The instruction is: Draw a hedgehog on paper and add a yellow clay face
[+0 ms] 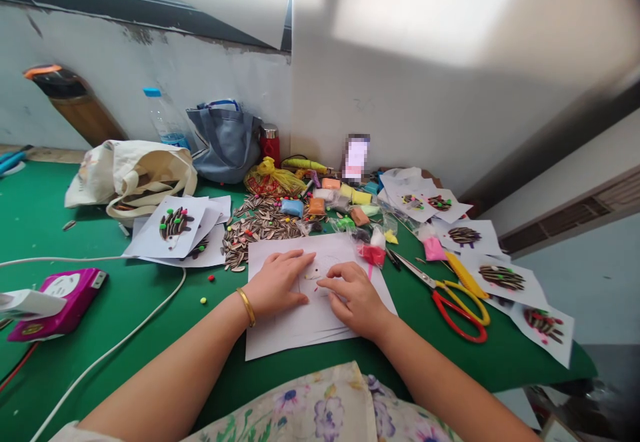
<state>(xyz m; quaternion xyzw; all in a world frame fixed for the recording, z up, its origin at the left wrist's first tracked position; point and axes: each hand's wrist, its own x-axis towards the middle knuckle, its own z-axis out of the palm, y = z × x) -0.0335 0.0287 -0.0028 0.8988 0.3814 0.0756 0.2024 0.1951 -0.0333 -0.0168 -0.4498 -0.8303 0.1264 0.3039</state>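
Fingers (pixel 327 284) of the right hand (pixel 357 301) bend slightly apart, the index tip at the drawing (pixel 313 273) on the white paper sheet (pixel 280 337); whether it presses anything is unclear. Across the sheet's left part, the left hand (pixel 277 285) lies flat, thumb spread from its other fingers. The sheet rests on a green tabletop (pixel 135 322), with sunflower seeds (pixel 263 222) just beyond it, a red packet (pixel 373 255) at its far right corner and scissors (pixel 436 285) to its right.
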